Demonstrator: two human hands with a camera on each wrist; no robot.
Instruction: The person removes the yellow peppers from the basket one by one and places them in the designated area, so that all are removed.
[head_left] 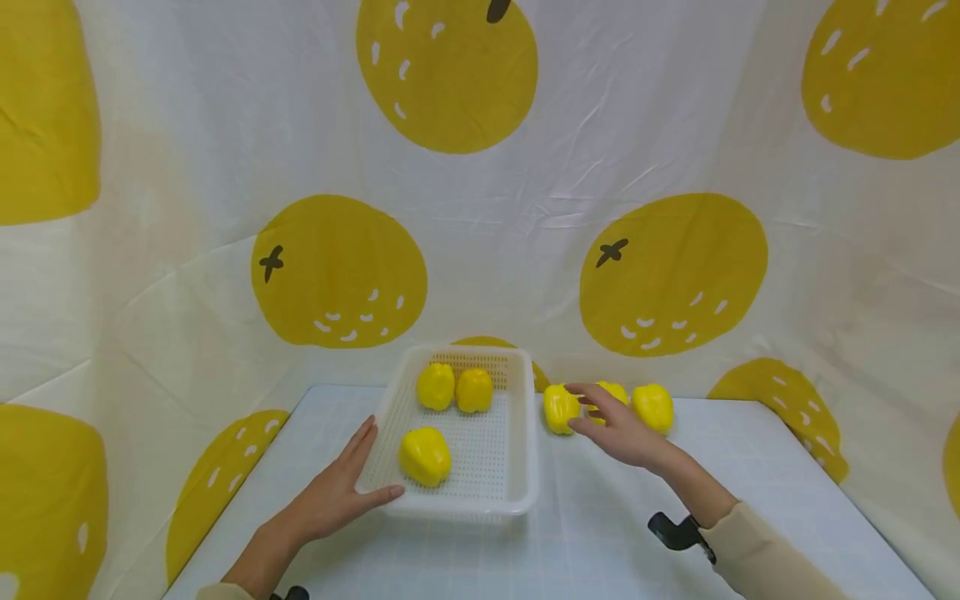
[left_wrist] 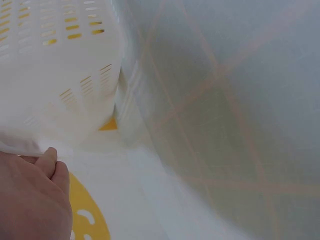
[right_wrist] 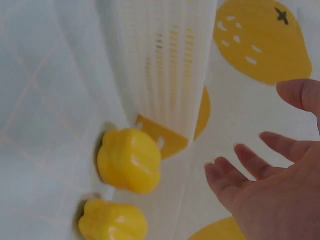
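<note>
A white plastic basket [head_left: 491, 504] stands on the table with three yellow bell peppers inside: one bell pepper [head_left: 425, 457] near the front left, another bell pepper [head_left: 436, 387] and a third bell pepper [head_left: 475, 390] side by side at the back. My left hand [head_left: 330, 498] holds the basket by its near left corner, thumb at the front rim, fingers along the left side. Outside, to the right, lie a bell pepper [head_left: 559, 409], a partly hidden bell pepper [head_left: 613, 392] and a bell pepper [head_left: 654, 407]. Over them hovers my right hand [head_left: 622, 429], fingers spread, holding nothing.
The table [head_left: 600, 533] has a pale checked cover. Behind and beside it hangs a white curtain [head_left: 495, 250] printed with large yellow fruit, close to the table's back edge. A black wrist strap mount [head_left: 675, 532] sits at the right sleeve.
</note>
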